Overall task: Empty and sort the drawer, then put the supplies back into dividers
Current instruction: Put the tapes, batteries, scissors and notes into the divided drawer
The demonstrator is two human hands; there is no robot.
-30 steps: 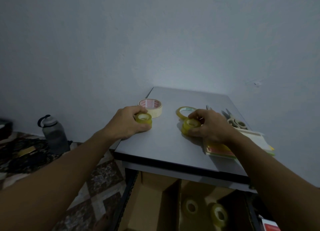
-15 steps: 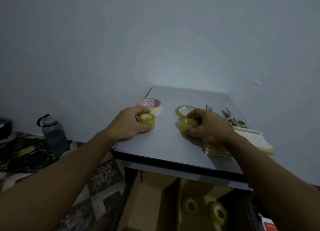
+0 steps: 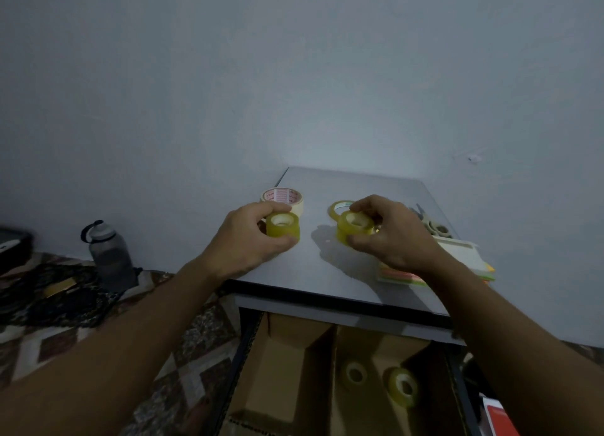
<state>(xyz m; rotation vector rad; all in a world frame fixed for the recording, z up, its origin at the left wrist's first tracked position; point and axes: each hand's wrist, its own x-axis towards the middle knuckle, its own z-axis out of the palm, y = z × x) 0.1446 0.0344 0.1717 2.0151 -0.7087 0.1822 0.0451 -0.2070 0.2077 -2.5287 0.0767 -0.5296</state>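
Grey-bodied with a dark carry loop, a water bottle (image 3: 111, 255) is standing upright on the patterned floor (image 3: 49, 347) at the middle left of the frame. Right of it, the left hand (image 3: 251, 239) is reaching over the near left part of the desk top (image 3: 327, 272) and is gripping the left yellow tape roll (image 3: 283, 229), with the thumb curled against its near side and the fingers curled over its far rim. This roll is lying flat at centre frame, core opening up. Just behind it, the cream tape roll (image 3: 287, 198) is lying flat.

Further right, a thin yellow tape ring (image 3: 338, 206) is lying flat, and the right yellow tape roll (image 3: 354, 228) is sitting just in front of it. The right hand (image 3: 392, 236) is pinching this roll between thumb and curled fingers; whether the roll is touching the surface cannot be told. Near the right edge, scissors (image 3: 434, 226) are lying behind a stack of coloured sticky notes (image 3: 402, 277).

At lower centre, the open drawer (image 3: 235, 363) is showing cardboard dividers (image 3: 322, 354). In the right compartment, a small yellow roll (image 3: 354, 373) is sitting beside a tilted yellow roll (image 3: 403, 386).
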